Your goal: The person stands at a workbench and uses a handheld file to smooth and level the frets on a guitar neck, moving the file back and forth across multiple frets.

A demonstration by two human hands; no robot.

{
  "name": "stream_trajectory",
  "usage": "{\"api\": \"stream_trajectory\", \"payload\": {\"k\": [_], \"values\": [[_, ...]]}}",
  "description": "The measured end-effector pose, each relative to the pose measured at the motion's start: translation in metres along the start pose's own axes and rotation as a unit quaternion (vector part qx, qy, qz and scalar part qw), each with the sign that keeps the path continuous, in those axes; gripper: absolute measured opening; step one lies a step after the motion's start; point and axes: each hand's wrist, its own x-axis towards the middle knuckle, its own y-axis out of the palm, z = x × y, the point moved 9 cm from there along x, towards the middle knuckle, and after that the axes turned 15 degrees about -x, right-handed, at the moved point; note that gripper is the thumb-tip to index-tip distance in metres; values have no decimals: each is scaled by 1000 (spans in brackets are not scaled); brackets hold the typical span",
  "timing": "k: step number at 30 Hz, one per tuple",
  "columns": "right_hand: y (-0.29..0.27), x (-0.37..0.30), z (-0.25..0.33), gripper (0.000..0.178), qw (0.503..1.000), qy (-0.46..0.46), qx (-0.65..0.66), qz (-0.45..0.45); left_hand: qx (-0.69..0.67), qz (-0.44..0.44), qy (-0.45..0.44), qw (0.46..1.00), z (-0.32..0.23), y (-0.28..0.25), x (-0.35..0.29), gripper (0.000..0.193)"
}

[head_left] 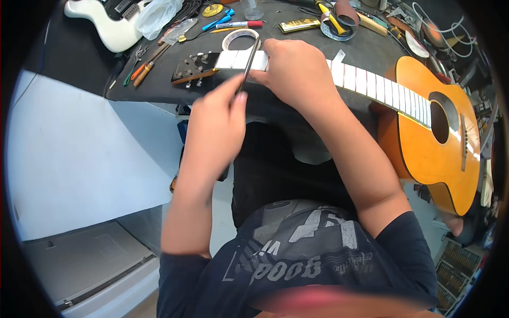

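An orange acoustic guitar (429, 153) lies with its body at the right and its neck running left along the bench edge. White strips, looking like masking tape, cover the fretboard (371, 86) between the frets. My left hand (214, 124) is closed around a thin dark rod-like tool, perhaps a file (251, 62), that slants up across the neck near the headstock (185, 70). Just right of the tool, my right hand (299, 71) grips the neck from above; its fingertips are partly hidden. No strings show over the fretboard.
Behind the neck, a tape roll (226, 40) sits on the dark workbench (281, 11). Markers, screwdrivers (150, 68), a yellow-handled tool (331, 20) and a small yellow box (299, 25) lie around. A white guitar body (103, 26) rests at far left, beside a plastic bag (157, 18).
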Motion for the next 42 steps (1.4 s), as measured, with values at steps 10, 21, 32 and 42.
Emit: {"api": "stream_trajectory", "payload": {"k": [10, 21, 32, 42], "values": [[0, -1, 5, 51, 999, -2, -31, 11, -82, -43, -72, 993, 33, -38, -33, 39], [1, -2, 12, 60, 996, 8, -77, -43, 9, -55, -58, 997, 15, -38, -66, 37], [1, -5, -3, 63, 997, 23, -61, -49, -26, -3, -78, 997, 22, -21, -27, 35], [-3, 2, 15, 61, 998, 9, -58, -21, 3, -16, -41, 999, 19, -29, 32, 32]]}}
